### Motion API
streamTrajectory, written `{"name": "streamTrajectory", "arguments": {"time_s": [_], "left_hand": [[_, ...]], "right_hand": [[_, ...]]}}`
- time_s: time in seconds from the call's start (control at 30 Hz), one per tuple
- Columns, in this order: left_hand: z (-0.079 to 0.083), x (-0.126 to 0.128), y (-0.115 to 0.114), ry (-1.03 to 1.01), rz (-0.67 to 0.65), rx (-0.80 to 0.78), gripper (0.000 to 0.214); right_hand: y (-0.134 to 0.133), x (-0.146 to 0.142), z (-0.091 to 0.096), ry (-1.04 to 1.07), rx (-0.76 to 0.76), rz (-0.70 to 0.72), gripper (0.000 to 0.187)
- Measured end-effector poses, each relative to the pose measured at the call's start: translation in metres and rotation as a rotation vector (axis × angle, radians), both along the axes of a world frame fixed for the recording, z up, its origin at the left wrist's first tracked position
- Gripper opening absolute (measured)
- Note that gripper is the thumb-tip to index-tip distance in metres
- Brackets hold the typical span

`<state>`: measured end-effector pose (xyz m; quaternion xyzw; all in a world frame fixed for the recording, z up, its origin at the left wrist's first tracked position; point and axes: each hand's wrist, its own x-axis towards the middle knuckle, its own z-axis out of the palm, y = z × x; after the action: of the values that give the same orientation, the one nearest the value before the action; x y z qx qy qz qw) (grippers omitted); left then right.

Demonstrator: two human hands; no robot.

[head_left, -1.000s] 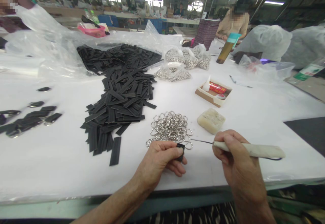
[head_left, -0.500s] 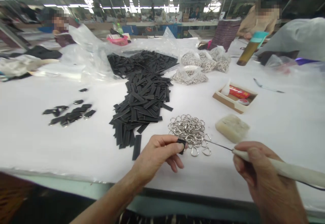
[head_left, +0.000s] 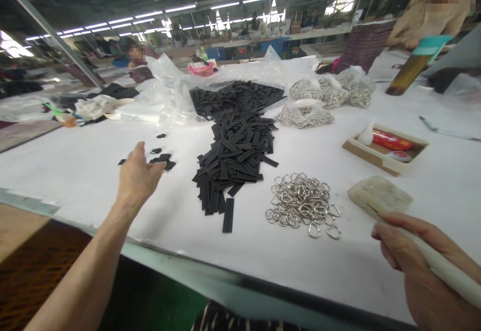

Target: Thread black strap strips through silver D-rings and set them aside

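Note:
My left hand [head_left: 138, 178] reaches over a small group of folded black strap pieces [head_left: 162, 159] at the left of the table. Its index finger and thumb are spread apart, and no item shows between them. My right hand [head_left: 417, 251] grips a white-handled tool [head_left: 438, 258] with a thin dark tip. That tip lies over the pale, waxy-looking block [head_left: 379, 195]; whether they touch I cannot tell. Between my hands are a heap of flat black strips [head_left: 235, 153] and a pile of silver D-rings [head_left: 300, 201]. One strip [head_left: 228, 216] lies separately at the heap's near end.
A shallow box [head_left: 370, 155] holds a red tube and a small round container. Behind the rings sit clear bags of metal rings [head_left: 306, 113]. A bottle with a turquoise lid [head_left: 417, 65] stands far right. Plastic sheeting [head_left: 169, 95] lies behind; other people are beyond the table.
My left hand has moved left from the D-rings to the folded pieces, and the black piece it pinched no longer shows. The tool tip has moved from the rings to the block. The view has turned left.

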<state>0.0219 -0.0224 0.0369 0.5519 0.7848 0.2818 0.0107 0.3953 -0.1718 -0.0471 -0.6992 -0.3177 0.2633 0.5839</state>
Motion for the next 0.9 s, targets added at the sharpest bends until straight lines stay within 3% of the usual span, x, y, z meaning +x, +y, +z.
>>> {"name": "streamTrajectory", "arguments": {"time_s": [0.07, 0.13, 0.23, 0.3, 0.47, 0.7, 0.9], "left_hand": [[-0.003, 0.007, -0.01, 0.086, -0.029, 0.002, 0.049], [-0.011, 0.026, -0.028, 0.079, -0.14, -0.068, 0.031], [-0.028, 0.061, -0.054, 0.063, -0.412, -0.274, 0.024], [-0.037, 0.077, -0.062, 0.175, -0.5, -0.381, 0.025], [-0.051, 0.084, -0.058, 0.317, -0.506, -0.463, 0.032], [-0.06, 0.076, -0.051, 0.182, -0.574, -0.41, 0.025], [-0.057, 0.08, -0.049, 0.095, -0.592, -0.498, 0.015]], "right_hand": [[0.002, -0.005, 0.004, -0.063, -0.089, -0.046, 0.037], [0.003, -0.01, 0.007, -0.083, -0.104, -0.01, 0.038], [0.004, -0.013, 0.008, -0.164, -0.083, 0.09, 0.04], [0.004, -0.013, 0.006, -0.274, -0.074, 0.138, 0.036], [0.007, -0.011, -0.001, -0.488, -0.066, 0.222, 0.022], [0.013, -0.014, -0.012, -0.739, -0.05, 0.324, 0.015], [0.017, -0.02, -0.016, -0.876, -0.055, 0.433, 0.018]]}}
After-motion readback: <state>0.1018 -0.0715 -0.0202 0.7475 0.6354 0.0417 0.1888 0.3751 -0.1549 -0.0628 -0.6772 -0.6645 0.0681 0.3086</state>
